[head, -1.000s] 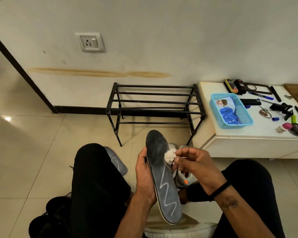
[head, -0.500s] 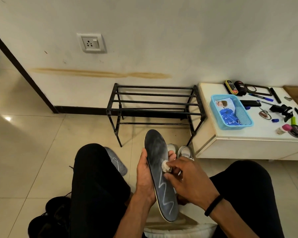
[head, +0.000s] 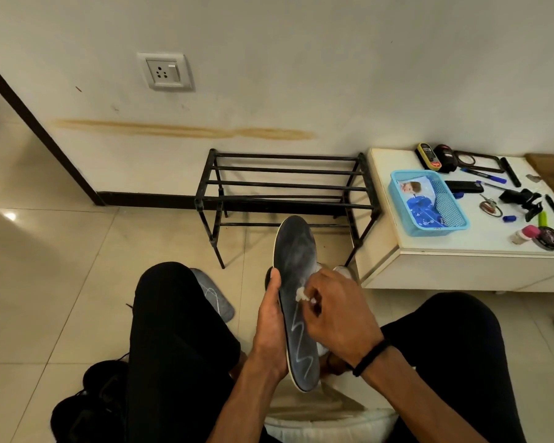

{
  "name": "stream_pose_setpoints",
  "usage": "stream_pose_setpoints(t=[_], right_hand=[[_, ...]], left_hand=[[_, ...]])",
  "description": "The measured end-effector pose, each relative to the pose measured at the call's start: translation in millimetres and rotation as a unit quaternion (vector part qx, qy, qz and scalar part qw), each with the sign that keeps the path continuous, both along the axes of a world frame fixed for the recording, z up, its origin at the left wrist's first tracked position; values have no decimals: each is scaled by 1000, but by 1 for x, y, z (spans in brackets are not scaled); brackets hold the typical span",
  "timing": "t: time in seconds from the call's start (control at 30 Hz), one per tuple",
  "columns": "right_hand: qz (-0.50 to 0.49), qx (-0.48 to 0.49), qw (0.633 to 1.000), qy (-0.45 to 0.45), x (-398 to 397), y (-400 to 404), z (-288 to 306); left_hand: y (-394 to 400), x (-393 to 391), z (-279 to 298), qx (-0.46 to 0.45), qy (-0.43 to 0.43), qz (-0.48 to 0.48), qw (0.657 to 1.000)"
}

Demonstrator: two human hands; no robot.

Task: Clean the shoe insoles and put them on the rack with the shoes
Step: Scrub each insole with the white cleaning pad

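My left hand (head: 271, 327) grips the left edge of a dark grey insole (head: 296, 266) with a white zigzag mark, held up between my knees. My right hand (head: 336, 314) pinches a small white wad of tissue (head: 301, 294) and presses it against the insole's middle. A second grey insole (head: 216, 297) lies on the floor tiles, partly hidden behind my left knee. The black metal shoe rack (head: 285, 187) stands bare against the wall. White shoes (head: 344, 271) sit on the floor behind my right hand, mostly hidden.
A low white table (head: 461, 247) at the right carries a blue basket (head: 429, 203) with a wipes pack, pens, keys and small tins. Black shoes (head: 90, 404) lie at lower left by my leg. A white cushion (head: 330, 423) is under me.
My right hand brought the tissue wad from beside the insole's right edge onto its surface and rubbed it down toward the middle. The insole tilted slightly.
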State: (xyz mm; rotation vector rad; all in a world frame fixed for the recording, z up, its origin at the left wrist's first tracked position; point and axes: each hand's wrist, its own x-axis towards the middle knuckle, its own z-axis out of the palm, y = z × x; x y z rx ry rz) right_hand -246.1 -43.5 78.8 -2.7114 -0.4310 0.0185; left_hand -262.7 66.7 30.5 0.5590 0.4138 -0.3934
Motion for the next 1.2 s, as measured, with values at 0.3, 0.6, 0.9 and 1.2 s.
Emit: stream_pose_setpoints(t=[0.3, 0.6, 0.9, 1.2], right_hand=[[-7, 71, 997, 38, -16, -9, 0], [-87, 272, 943, 171, -31, 0, 2], [-61, 97, 993, 39, -40, -10, -3], [-74, 144, 984, 78, -32, -12, -3]], left_hand=[[2, 1, 4, -57, 27, -38, 997], [3, -3, 5, -31, 12, -22, 999], [-6, -6, 7, -47, 24, -30, 998], [-5, -6, -3, -61, 20, -41, 997]])
